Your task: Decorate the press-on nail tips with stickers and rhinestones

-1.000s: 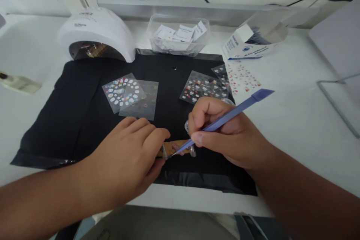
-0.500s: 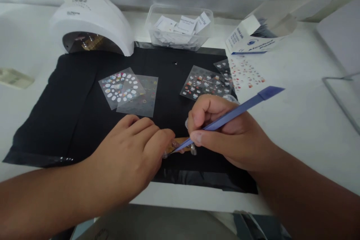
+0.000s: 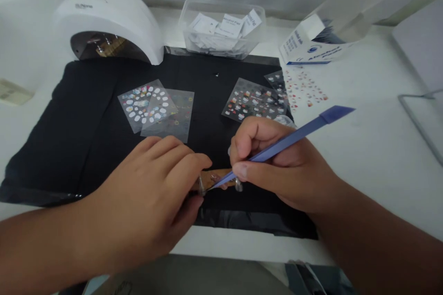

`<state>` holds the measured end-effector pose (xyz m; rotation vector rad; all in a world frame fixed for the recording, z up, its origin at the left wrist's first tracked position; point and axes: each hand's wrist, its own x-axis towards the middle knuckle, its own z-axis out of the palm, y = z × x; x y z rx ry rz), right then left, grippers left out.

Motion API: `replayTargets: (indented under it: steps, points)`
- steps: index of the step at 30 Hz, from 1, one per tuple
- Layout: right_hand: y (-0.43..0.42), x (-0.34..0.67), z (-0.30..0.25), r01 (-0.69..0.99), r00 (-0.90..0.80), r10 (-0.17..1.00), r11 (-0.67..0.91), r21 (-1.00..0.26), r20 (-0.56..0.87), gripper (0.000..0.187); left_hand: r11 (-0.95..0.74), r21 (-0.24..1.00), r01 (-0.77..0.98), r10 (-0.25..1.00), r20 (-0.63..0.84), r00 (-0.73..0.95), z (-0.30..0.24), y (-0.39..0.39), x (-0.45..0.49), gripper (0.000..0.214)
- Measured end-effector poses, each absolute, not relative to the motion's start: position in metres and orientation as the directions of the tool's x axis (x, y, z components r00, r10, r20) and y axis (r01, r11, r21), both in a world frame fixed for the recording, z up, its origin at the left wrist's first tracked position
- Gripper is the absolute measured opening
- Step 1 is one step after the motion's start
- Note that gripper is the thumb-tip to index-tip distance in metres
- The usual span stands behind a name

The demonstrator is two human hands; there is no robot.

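Observation:
My right hand (image 3: 273, 161) is closed around blue-purple tweezers (image 3: 290, 140), their wide end sticking up to the right. The dark tips reach down to a small wooden strip (image 3: 210, 176) carrying clear, shiny nail-tip pieces (image 3: 238, 184). Curled over the strip's left end is my left hand (image 3: 162, 184), with thumb and forefinger on either side of it. My left fingers partly hide the strip, and so does the tweezers' shaft. Whether the tips touch a nail piece or only rest beside it, I cannot tell.
A black mat (image 3: 100, 110) lies under the work. Clear sticker sheets (image 3: 166, 115) lie left, more sticker sheets (image 3: 254, 99) right. Behind stand a white nail lamp (image 3: 114, 14) with a wooden piece inside, a plastic tub (image 3: 221, 46) of alcohol pads and an alcohol pad box (image 3: 308, 50).
My left hand has shifted slightly left and its thumb now shows below the strip, uncovering more of the strip's left end. My right hand and the tweezers have barely moved.

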<state>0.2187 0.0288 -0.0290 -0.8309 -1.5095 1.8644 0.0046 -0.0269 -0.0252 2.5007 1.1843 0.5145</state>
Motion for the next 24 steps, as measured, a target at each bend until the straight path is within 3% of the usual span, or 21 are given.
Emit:
replayTargets:
  steps: [5, 15, 24]
  points:
    - [0.030, 0.219, -0.030, -0.055, -0.633, 0.767, -0.179, -0.982, -0.104, 0.016, -0.557, 0.574, 0.600, 0.805, 0.195, 0.561, -0.012, -0.027, -0.009, 0.025]
    - [0.029, 0.218, -0.030, -0.075, -0.626, 0.773, -0.195, -0.978, -0.106, 0.017, -0.629, 0.578, 0.520, 0.700, 0.132, 0.702, -0.009, -0.024, -0.014, 0.016]
    - [0.029, 0.217, -0.029, -0.053, -0.618, 0.777, -0.192, -0.980, -0.119, 0.017, -0.639, 0.572, 0.514, 0.693, 0.138, 0.708, -0.010, -0.025, -0.010, 0.016]
